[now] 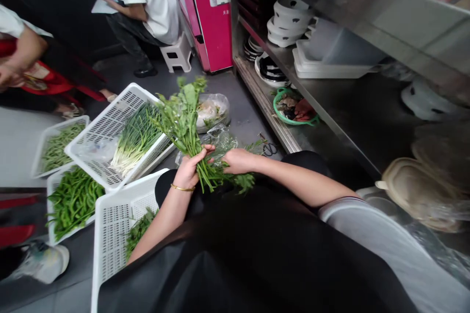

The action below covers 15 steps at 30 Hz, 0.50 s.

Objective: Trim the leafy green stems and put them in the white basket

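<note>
My left hand [188,172], with a gold bangle at the wrist, is closed round the stems of a bunch of leafy greens [183,120]. The leaves fan up and away from me, and the cut stems point down toward my lap. Just right of it, my right hand [239,160] is curled shut on a sprig of leafy greens [244,182] that hangs below the fingers; its fingertips are partly hidden. Beyond my hands lies a crumpled clear plastic bag [222,139] on the floor. More greens [141,227] lie in a white basket [110,239] by my left forearm.
White baskets at left hold scallions [135,137], green chili peppers [73,200] and green beans [62,144]. Scissors [270,149] lie near a steel shelf [352,142] with a green basket [281,116]. One person [154,0] sits on a stool; another person [22,54] is at left.
</note>
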### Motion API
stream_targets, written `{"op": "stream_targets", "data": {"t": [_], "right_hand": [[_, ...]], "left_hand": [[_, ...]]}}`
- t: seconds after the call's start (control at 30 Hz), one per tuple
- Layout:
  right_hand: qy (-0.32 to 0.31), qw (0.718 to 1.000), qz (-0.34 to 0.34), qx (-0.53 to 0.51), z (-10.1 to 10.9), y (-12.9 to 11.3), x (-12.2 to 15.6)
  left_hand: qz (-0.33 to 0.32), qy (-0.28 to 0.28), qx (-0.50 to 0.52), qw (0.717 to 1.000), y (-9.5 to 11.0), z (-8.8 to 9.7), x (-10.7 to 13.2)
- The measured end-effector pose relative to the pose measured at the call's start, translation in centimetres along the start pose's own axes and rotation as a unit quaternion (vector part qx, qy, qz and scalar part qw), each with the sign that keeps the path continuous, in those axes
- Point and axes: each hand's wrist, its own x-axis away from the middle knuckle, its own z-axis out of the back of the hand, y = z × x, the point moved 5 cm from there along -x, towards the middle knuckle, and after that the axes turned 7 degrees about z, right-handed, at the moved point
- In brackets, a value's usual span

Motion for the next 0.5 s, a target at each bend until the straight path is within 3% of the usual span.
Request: {"op": "stream_targets", "data": {"t": [0.1,0.2,0.27,0.33,0.5], "right_hand": [[-0.061,0.994,-0.063,0.069,-0.5,3.0,2.5],[-0.005,0.995,-0.092,0.047,1.9,4.8,4.2],[0.056,0.995,-0.083,-0.016,4.0,5.0,4.6],[0.1,0.989,-0.07,-0.078,5.6,4.6,4.7],[0.143,0.978,-0.038,-0.15,6.6,2.8,4.4]], "left_hand": [[-0.021,0.033,-0.063,0.997,0.5,2.0,-0.1],[0.058,0.003,-0.092,0.994,-0.6,2.5,-1.1],[0.098,-0.012,-0.085,0.991,-1.2,2.2,-1.6],[0.097,-0.045,-0.049,0.993,-1.1,1.5,-1.8],[0.088,-0.175,0.058,0.979,-0.2,0.1,-0.8]]}}
